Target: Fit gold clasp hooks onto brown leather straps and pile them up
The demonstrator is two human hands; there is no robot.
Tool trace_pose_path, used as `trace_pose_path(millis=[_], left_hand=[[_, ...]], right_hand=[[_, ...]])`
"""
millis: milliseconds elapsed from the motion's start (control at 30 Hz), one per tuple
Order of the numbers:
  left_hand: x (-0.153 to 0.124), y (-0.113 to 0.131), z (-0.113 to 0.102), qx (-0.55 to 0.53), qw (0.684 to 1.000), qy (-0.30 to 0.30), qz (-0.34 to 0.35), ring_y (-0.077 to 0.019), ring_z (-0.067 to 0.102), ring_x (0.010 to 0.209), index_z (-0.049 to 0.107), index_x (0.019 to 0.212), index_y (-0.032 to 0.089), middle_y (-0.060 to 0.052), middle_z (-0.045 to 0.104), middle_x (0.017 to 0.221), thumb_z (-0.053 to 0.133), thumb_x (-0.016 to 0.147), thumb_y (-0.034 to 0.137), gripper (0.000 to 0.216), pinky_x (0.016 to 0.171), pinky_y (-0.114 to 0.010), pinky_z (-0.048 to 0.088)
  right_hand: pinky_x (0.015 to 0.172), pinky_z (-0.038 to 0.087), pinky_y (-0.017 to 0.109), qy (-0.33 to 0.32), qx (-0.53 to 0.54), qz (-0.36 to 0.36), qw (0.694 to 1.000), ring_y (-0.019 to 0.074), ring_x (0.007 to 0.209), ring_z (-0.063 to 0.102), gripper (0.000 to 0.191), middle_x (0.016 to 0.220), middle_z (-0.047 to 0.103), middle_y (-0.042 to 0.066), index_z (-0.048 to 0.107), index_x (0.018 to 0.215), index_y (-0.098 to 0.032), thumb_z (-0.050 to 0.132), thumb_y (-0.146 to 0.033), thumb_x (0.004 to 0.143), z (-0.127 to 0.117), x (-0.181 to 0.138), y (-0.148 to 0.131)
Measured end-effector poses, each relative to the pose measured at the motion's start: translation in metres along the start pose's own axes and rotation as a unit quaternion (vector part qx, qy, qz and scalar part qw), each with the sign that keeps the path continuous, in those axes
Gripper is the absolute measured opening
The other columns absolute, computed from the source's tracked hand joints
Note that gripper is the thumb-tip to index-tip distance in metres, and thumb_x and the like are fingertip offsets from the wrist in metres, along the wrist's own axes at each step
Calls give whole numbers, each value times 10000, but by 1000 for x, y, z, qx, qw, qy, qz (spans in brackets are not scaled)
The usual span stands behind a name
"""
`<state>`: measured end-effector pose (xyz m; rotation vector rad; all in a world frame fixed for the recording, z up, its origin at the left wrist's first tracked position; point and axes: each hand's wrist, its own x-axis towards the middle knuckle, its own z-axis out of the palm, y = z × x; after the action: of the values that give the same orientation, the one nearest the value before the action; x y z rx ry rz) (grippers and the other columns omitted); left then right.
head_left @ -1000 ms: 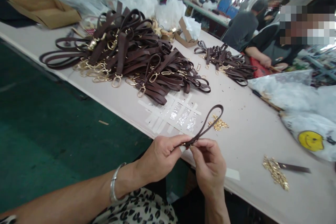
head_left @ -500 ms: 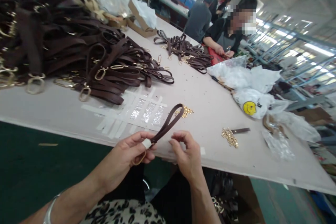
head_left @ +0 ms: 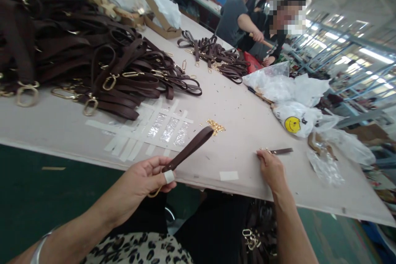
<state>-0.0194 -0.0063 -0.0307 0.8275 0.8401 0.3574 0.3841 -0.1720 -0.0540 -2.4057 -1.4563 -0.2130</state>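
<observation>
My left hand grips a looped brown leather wrist strap just below its loop, with a gold ring hanging under the fingers. White tape is wrapped round that thumb. Over the front right of the table my right hand reaches down, fingertips pinched together at a pile of small gold fittings that it mostly covers. Whatever is between those fingertips is hidden. Beside them lies a short brown leather strip. A second heap of small gold pieces sits beyond the strap's loop.
A big pile of brown straps with gold rings fills the table's left. A smaller strap pile lies farther back. Taped clear packets, white plastic bags and an opened cardboard box share the table. Co-workers stand behind it.
My right hand has moved away from the strap, rightward to the gold fittings. The left hand still holds the strap, which has turned so its loop looks narrower.
</observation>
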Motion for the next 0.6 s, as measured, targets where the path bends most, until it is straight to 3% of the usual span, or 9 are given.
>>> trace_pose_path(millis=[100,200,300,367,467,600], left_hand=[[1,-3,2,33,999,-34,7,-98,662,661,588,1054,169,10,703,842,776,790,296,348,634,-200,497],[-2,-3,6,80,995,-30,45,-107,666,679,549,1005,164,8,687,826,675,850,258,221,619,-206,478],[-6,-2,9,149,982,-6,113,-128,684,733,535,1051,167,-24,698,898,523,918,220,143,639,-238,488],[-7,-4,9,181,974,-1,139,-136,692,753,530,1098,168,-41,704,951,474,934,202,176,657,-257,499],[-5,-9,9,150,980,-17,131,-147,707,781,530,1071,166,-72,717,1028,493,927,214,156,656,-260,513],[-3,-12,10,116,984,-11,137,-157,722,822,546,1001,169,-71,724,1050,541,918,243,111,677,-262,541]], right_hand=[[919,491,428,-15,-12,2,1000,260,966,658,234,999,738,107,693,938,-227,479,-277,854,-3,3,7],[786,512,451,-15,-18,33,999,286,822,665,220,905,738,116,689,908,-229,526,-311,785,-7,4,8],[685,507,461,3,-1,60,998,292,706,652,253,811,721,112,690,917,-226,565,-382,761,-5,0,-15],[720,525,451,33,101,79,991,272,723,668,266,824,720,97,685,920,-220,635,-432,767,1,-10,-53],[733,559,381,36,363,89,927,221,768,692,283,869,725,66,661,942,-206,755,-406,765,12,-33,-135],[764,573,312,7,485,17,874,171,831,695,150,912,717,32,665,956,-218,733,-267,832,25,-57,-228]])
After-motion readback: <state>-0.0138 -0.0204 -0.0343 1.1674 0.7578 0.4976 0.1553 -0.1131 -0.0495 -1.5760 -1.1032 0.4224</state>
